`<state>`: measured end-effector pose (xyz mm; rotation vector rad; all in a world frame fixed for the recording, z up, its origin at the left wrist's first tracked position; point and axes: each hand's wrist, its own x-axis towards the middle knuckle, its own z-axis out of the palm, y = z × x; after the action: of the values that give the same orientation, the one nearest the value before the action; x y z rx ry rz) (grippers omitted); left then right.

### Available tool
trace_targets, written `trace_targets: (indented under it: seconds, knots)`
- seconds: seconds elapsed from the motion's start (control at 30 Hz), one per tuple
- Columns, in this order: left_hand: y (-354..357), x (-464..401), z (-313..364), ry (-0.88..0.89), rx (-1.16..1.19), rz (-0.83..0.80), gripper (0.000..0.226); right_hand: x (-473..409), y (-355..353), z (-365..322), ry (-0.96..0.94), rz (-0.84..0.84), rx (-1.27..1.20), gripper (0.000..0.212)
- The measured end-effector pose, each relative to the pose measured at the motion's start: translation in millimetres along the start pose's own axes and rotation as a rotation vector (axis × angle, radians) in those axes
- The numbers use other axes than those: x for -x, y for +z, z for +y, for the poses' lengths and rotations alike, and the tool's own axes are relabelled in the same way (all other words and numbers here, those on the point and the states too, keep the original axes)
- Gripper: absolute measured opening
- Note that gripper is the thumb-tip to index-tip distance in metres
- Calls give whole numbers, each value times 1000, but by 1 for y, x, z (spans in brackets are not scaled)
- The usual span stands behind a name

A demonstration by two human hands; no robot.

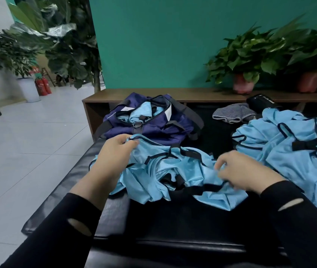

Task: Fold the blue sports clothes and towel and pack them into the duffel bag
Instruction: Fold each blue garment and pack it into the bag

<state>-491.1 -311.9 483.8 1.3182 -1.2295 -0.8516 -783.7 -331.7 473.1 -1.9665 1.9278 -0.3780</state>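
Observation:
A crumpled light-blue sports garment (173,171) with black trim lies on the black padded bench (173,225) in front of me. My left hand (115,153) pinches its far left edge near the black trim. My right hand (244,171) grips a fold at its right side. Behind the garment sits the open navy duffel bag (153,122), with light-blue cloth showing inside. A heap of more light-blue clothes (297,149) lies at the right.
A grey striped cloth (231,113) and a black pouch (260,102) lie at the back right. A wooden shelf (192,93) carries two potted plants (244,60). White tiled floor (28,142) drops off left of the bench, with fire extinguishers (43,86) beyond.

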Motion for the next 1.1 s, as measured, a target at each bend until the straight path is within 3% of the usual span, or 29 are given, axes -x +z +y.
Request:
trace_targets:
  seconds: [0.1, 0.17, 0.2, 0.27, 0.4, 0.43, 0.5, 0.57, 0.63, 0.7, 0.77, 0.8, 0.9, 1.0, 1.1]
  knots:
    - [-3, 0, 22, 41, 299, 74, 28, 5, -18, -14, -139, 484, -602, 18]
    - [-10, -7, 41, 65, 533, 41, 38, 8, -30, -24, -219, 666, -923, 16]
    - [-13, -10, 48, 86, 629, 33, 43, 5, -32, -26, -242, 705, -950, 17]
    - [-15, -13, 54, 85, 770, -15, 45, -4, -27, -21, -273, 693, -821, 27]
    - [-10, -2, 42, -33, 810, -110, 47, -20, -2, 0, -179, 218, -536, 72]
    - [-8, 0, 39, -52, 805, -119, 47, -19, 2, 1, -145, 210, -477, 71]
    - [-7, 1, 35, -79, 790, -131, 47, -13, 1, -5, -131, 399, -442, 46]
    - [-2, 3, 36, -86, 750, -148, 45, 0, -5, -22, -213, 497, -572, 20]
    - [9, 9, 41, -57, 575, -171, 38, 16, -5, -51, -330, 294, -851, 33]
    - [20, 20, 43, 65, 170, -251, 25, 30, 3, -77, -325, 70, -1023, 37]
    - [29, 30, 42, 176, -112, -393, 21, 31, 20, -87, -283, 20, -1081, 31]
    - [28, 33, 41, 189, -147, -392, 25, 29, 26, -88, -240, 36, -1111, 26]
    - [10, 28, 37, 173, -22, -202, 22, 22, 36, -80, -154, 56, -1254, 20]
    - [-27, 4, 7, 128, -167, 191, 22, 21, 23, -72, -132, 96, -1454, 18]
    - [-59, -11, -31, 18, -404, 213, 28, 23, 18, -67, -171, 93, -1239, 24]
